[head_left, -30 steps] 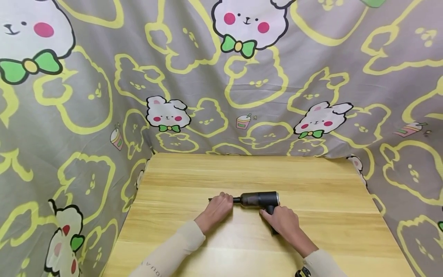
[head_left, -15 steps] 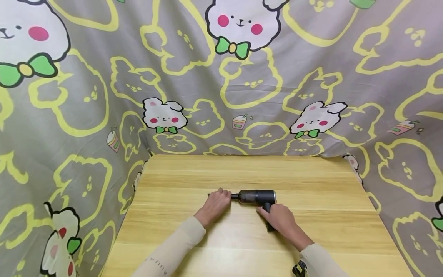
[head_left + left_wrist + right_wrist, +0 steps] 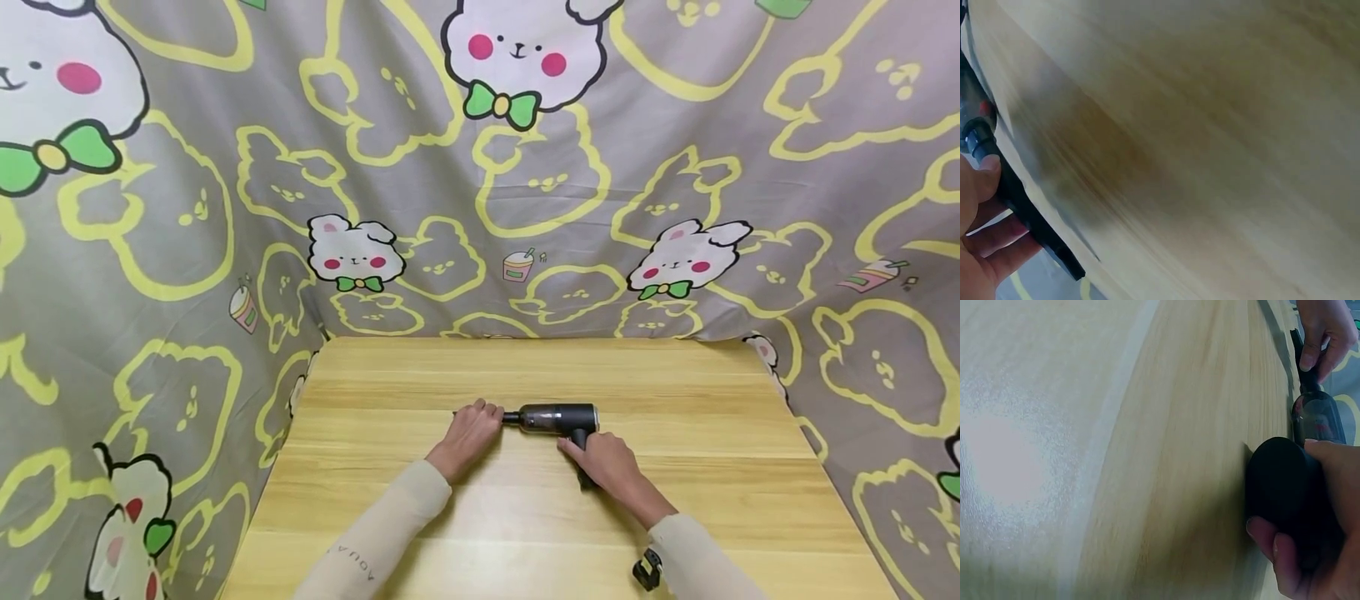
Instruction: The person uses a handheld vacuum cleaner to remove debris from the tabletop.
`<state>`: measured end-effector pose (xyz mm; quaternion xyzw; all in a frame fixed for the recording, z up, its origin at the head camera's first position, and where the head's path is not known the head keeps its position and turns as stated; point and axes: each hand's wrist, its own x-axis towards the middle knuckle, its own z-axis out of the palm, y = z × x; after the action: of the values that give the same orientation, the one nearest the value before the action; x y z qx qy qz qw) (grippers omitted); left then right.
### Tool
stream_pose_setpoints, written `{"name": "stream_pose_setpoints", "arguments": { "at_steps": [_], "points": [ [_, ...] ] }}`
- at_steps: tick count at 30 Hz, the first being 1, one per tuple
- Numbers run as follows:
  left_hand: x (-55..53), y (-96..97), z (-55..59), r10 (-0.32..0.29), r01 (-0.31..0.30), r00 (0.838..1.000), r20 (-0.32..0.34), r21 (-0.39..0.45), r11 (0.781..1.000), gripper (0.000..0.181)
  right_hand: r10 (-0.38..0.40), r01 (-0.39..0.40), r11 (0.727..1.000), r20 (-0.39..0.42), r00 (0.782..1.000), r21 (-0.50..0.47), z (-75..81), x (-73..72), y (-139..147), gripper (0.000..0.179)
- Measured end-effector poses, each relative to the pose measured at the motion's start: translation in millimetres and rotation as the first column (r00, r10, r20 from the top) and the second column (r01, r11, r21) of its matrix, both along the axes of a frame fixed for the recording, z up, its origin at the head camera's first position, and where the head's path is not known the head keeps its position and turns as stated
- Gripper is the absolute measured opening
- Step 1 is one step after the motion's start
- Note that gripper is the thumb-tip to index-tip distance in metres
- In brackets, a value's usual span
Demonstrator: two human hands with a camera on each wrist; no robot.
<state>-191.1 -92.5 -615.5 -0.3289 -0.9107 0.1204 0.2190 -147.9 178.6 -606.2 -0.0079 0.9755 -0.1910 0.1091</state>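
A black handheld vacuum cleaner point(image 3: 558, 418) with a see-through dark front lies crosswise over the middle of the table, its slim nozzle pointing left. My left hand point(image 3: 471, 435) holds that nozzle point(image 3: 1032, 215); in the left wrist view the thumb is on one side and the fingers are on the other, with the flat tip sticking out past them. My right hand point(image 3: 611, 462) grips the handle, whose round black end point(image 3: 1275, 478) faces the camera in the right wrist view. The palm hides part of the handle.
The wooden table point(image 3: 525, 533) has its back edge against a grey curtain point(image 3: 450, 192) printed with rabbits and yellow outlines. More of this cloth hangs along the left and right sides. A black band point(image 3: 647, 570) sits at the right wrist.
Both hands have moved slightly away from the body, carrying the vacuum cleaner a little toward the back of the table. Their hold on it looks the same. The head view has shifted slightly.
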Motion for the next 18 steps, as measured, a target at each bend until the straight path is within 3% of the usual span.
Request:
{"name": "stream_pose_setpoints", "arguments": {
  "at_steps": [12, 18],
  "points": [
    [-2.2, 2.6, -1.8, 0.022, -0.024, 0.999, 0.037, 0.058, 0.998, 0.023, -0.010, 0.009, 0.999, 0.009, 1.000, 0.045, -2.5, -3.1, 1.9, 0.073],
    [-0.6, -0.7, -3.4, -0.013, 0.002, 0.997, 0.074, 0.147, 0.989, 0.027, -0.012, 0.012, 1.000, 0.034, 0.999, 0.007, 1.2, -3.4, 8.4, 0.073]
  ]
}}
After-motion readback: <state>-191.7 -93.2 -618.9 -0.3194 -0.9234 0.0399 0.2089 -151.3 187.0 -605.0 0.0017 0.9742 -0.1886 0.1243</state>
